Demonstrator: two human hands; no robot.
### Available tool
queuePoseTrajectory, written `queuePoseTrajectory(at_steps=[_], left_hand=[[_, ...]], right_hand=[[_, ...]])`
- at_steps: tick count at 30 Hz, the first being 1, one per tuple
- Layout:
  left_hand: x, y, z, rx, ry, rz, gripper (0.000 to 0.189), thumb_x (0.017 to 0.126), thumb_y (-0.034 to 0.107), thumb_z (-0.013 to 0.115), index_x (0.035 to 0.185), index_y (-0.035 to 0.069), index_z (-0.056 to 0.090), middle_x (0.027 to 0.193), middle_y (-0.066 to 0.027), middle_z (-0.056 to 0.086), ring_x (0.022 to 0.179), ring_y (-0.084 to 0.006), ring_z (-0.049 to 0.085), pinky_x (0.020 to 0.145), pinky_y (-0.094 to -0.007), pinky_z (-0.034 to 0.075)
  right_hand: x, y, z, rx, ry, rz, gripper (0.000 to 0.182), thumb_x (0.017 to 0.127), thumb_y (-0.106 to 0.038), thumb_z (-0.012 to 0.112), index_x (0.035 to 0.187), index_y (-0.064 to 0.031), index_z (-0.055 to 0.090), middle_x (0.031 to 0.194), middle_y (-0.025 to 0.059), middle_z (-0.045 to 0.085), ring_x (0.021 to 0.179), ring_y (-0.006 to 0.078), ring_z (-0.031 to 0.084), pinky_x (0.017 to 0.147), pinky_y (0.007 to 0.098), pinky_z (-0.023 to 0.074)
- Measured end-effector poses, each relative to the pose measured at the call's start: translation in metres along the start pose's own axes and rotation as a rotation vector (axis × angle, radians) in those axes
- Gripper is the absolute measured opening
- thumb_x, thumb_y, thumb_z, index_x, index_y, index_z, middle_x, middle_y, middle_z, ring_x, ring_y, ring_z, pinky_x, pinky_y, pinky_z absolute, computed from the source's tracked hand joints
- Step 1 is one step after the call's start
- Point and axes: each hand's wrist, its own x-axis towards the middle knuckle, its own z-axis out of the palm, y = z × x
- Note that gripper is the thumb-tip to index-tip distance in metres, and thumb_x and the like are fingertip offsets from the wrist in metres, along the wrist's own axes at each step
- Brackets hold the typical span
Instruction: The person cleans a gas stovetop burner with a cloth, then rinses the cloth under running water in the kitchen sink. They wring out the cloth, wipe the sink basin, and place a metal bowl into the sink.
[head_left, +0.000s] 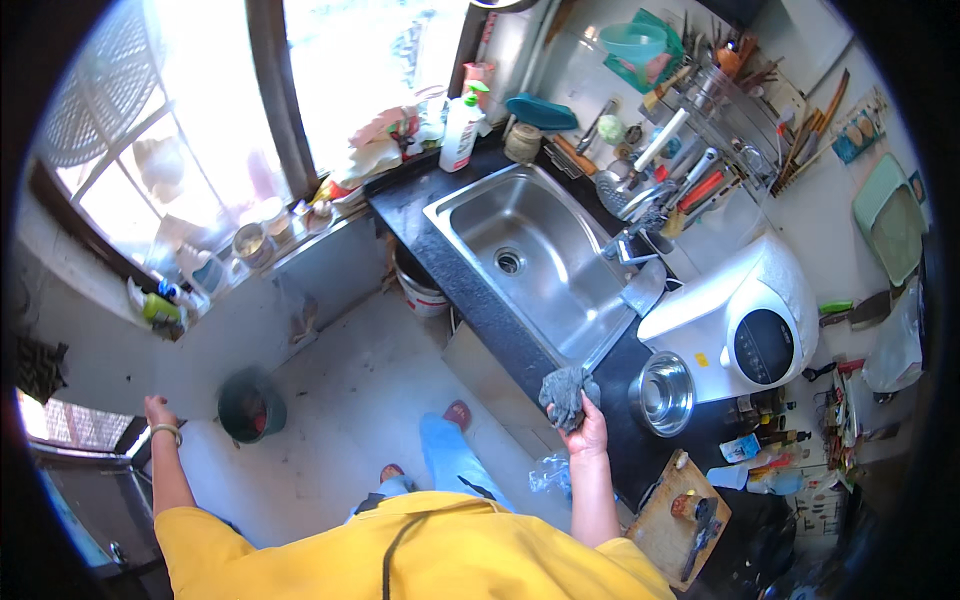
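Note:
My right hand (586, 439) grips a crumpled grey cloth (568, 396) above the near corner of a stainless steel sink (559, 255). Black countertop (487, 300) surrounds the sink, and a shiny metal bowl (662, 394) stands on it to the right of the cloth. Far out to the left, my left hand (159, 412) hangs near the wall, with a bangle at the wrist. Nothing shows in it, and its fingers are too small to make out. A dark green bucket (251, 405) sits on the floor between that hand and my feet.
Beyond the bowl stands a white countertop appliance (739, 322). A wooden cutting board (679, 517) bears a knife (701, 536) near my right arm. Utensils (690, 180) crowd a rack behind the faucet (626, 247). A white pump bottle (460, 135) stands at the sink's far corner.

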Motion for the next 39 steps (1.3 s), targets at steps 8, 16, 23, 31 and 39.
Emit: queuePoseTrajectory(at_steps=[8, 16, 23, 31, 39], left_hand=[[-0.047, 0.127, 0.054, -0.135, -0.257, -0.061, 0.009, 0.074, 0.002, 0.065, 0.08, -0.001, 0.059, 0.07, -0.0107, 0.059, 0.049, -0.0169, 0.057, 0.038, -0.0309, 0.048], [-0.159, 0.409, 0.113, -0.248, -0.552, 0.202, 0.012, 0.072, 0.001, 0.068, 0.065, 0.002, 0.058, 0.052, -0.0052, 0.054, 0.041, -0.0118, 0.05, 0.038, -0.0254, 0.042], [-0.244, 0.619, 0.185, -0.445, -1.018, 0.538, 0.009, 0.074, 0.007, 0.069, 0.076, 0.0, 0.064, 0.061, -0.0045, 0.059, 0.051, -0.0109, 0.056, 0.047, -0.0256, 0.047], [-0.298, 0.753, 0.277, -0.588, -1.278, 1.161, 0.022, 0.076, 0.008, 0.068, 0.094, -0.002, 0.063, 0.083, -0.0109, 0.065, 0.074, -0.0164, 0.064, 0.066, -0.0283, 0.052], [-0.373, 0.803, 0.328, -0.566, -1.694, 0.605, 0.034, 0.079, 0.015, 0.066, 0.109, 0.0, 0.059, 0.107, -0.0129, 0.061, 0.083, -0.0183, 0.063, 0.071, -0.0299, 0.052]], right_hand=[[0.121, -0.11, 0.017, -0.293, -0.005, -0.324, 0.028, 0.08, -0.003, 0.063, 0.108, -0.0033, 0.057, 0.099, 0.006, 0.061, 0.09, 0.0179, 0.06, 0.076, 0.0312, 0.0495], [0.254, -0.227, 0.018, -0.788, 0.176, -0.612, 0.041, 0.072, -0.011, 0.073, 0.108, 0.0008, 0.057, 0.101, 0.0062, 0.06, 0.088, 0.0166, 0.059, 0.08, 0.0291, 0.0471], [0.306, -0.282, 0.006, -1.724, 0.471, -0.638, 0.056, 0.059, -0.038, 0.073, 0.099, -0.0001, 0.065, 0.13, 0.0201, 0.043, 0.117, 0.0311, 0.045, 0.099, 0.0327, 0.0352], [0.277, -0.235, 0.02, -1.618, 0.629, -0.605, 0.054, 0.062, -0.027, 0.076, 0.104, 0.0017, 0.061, 0.107, 0.0171, 0.059, 0.105, 0.027, 0.053, 0.093, 0.0324, 0.04], [0.258, -0.157, 0.082, -0.334, 0.278, -0.368, 0.033, 0.077, -0.005, 0.067, 0.109, -0.0017, 0.056, 0.099, 0.0062, 0.061, 0.091, 0.0177, 0.059, 0.081, 0.0305, 0.0472]])
